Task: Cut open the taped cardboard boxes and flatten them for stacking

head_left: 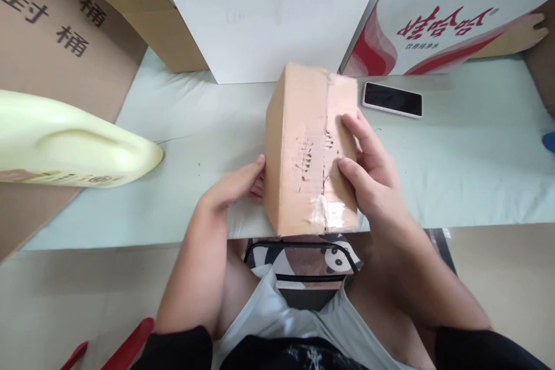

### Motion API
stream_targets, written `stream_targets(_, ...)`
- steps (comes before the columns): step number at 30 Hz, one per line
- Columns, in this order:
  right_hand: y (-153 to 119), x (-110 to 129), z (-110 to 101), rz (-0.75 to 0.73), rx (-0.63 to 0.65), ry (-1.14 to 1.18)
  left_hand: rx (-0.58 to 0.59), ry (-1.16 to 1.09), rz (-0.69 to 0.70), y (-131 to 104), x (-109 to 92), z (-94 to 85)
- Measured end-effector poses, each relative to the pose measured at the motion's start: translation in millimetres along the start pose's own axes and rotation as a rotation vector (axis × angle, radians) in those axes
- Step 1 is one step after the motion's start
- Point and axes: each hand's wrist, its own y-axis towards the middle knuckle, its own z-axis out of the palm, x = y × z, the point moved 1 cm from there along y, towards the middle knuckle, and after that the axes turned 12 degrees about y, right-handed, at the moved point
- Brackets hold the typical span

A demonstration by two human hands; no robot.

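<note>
A brown cardboard box (303,156) is held between my two hands over the front part of the cloth-covered table. Clear tape runs down its upper face, with torn marks near the seam. My left hand (247,179) presses against the box's left side, its fingers partly hidden behind and below it. On the right, my right hand (368,162) grips the box, thumb and index finger lying on the taped face and the other fingers out of sight along the side.
A phone (392,99) lies right of the box. Behind stand a white box (277,17) and a red-and-white carton (446,23). At left are a pale yellow bottle (73,144) and a large printed carton (56,29). The table's front edge runs just before my lap.
</note>
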Motion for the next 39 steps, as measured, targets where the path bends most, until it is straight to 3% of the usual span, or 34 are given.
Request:
stream_targets(2,3.2,-0.6,-2.7,0.102,0.053,0.013,0.081,0.101,-0.064,1.4,-0.5,0.0)
stream_targets(3,4.7,-1.4,-3.1,0.143,0.075,0.031,0.024,0.143,-0.066,2.5,-0.9,-0.7)
stream_targets(5,6.7,-3.9,-2.1,0.202,0.098,0.088,-0.318,0.158,0.058,3.7,-3.4,-2.9)
stream_targets(7,7.1,-6.4,0.1,0.231,0.103,0.138,-0.644,0.065,0.381,0.9,-7.9,-2.6)
stream_targets(8,6.9,-7.4,1.1,0.233,0.102,0.149,-0.73,0.021,0.601,-2.0,-10.8,-0.9)
stream_targets(10,6.5,-8.5,2.6,0.226,0.107,0.143,-0.694,0.039,0.985,-9.1,-16.7,4.9)
stream_targets(12,6.5,-8.8,3.2,0.205,0.106,0.133,-0.589,0.215,1.126,-15.2,-20.3,10.8)
stream_targets(16,7.8,-8.7,3.6,0.168,0.093,0.148,-0.563,0.465,1.04,-19.0,-16.7,13.4)
stream_targets(20,13.9,-9.5,-0.2,0.136,0.005,0.122,-0.563,0.467,1.015,-16.3,-11.4,11.1)
stream_targets(23,21.4,-14.3,-12.4,0.145,-0.174,-0.228,-0.567,0.447,0.995,-15.3,-12.7,12.1)
stream_targets(25,25.0,-22.1,-23.2,0.228,-0.227,-0.54,-0.57,0.448,0.974,-15.8,-14.6,13.3)
stream_targets(29,25.9,-46.0,-40.4,0.478,-0.095,-0.872,-0.593,0.467,0.958,-16.8,-17.0,15.9)
stream_targets(33,27.2,-57.6,-42.3,0.486,0.051,-0.857,-0.644,0.477,0.943,-16.0,-19.7,20.7)
stream_targets(39,34.7,-45.9,-37.0,0.479,-0.031,-0.52,-0.665,0.497,0.956,-20.6,-26.4,27.6)
